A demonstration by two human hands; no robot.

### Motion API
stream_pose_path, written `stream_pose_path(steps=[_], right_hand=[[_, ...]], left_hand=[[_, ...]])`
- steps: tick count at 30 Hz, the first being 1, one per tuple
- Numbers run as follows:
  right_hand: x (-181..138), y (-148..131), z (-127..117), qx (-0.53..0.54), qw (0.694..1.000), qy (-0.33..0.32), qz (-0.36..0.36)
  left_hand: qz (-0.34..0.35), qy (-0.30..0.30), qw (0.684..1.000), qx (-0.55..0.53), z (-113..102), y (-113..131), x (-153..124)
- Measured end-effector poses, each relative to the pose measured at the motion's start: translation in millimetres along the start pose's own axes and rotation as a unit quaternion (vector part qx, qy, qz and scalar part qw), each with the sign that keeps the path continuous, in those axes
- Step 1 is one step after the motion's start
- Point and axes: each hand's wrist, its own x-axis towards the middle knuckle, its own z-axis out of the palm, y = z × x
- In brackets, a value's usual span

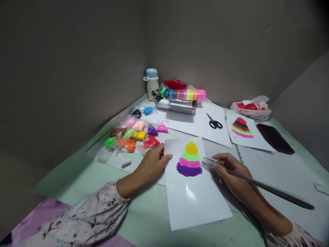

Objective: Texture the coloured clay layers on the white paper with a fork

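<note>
A white sheet of paper (197, 202) lies in front of me with a layered clay shape (189, 161) on it, yellow on top, then light green, pink and purple. At the sheet's left edge, my left hand (153, 163) has its fingers closed on the paper. My right hand (232, 178) grips a metal fork (246, 179) near its neck. The tines point left, close to the right side of the pink and purple layers; whether they touch the clay I cannot tell. The fork's handle reaches back over my right wrist.
Several bags of coloured clay (128, 144) lie at left. Behind stand a bottle (152, 85) and a metal tray (176, 108) with more clay packs (183, 94). Scissors (214, 122), a second clay picture (241, 127), a phone (275, 138) and a tissue pack (250, 107) lie at right.
</note>
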Motion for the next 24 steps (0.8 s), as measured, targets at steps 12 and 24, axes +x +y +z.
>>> stream_pose_path(steps=[12,24], right_hand=[[-2.0,-7.3,1.1,0.000,1.000,0.012,0.016],[0.8,-9.0,0.6,-0.036,0.998,0.041,0.042]], left_hand=[[0.008,-0.036,0.998,0.053,-2.9,-1.9,-1.2],[0.017,-0.051,0.997,0.051,-5.2,-3.6,-3.7]])
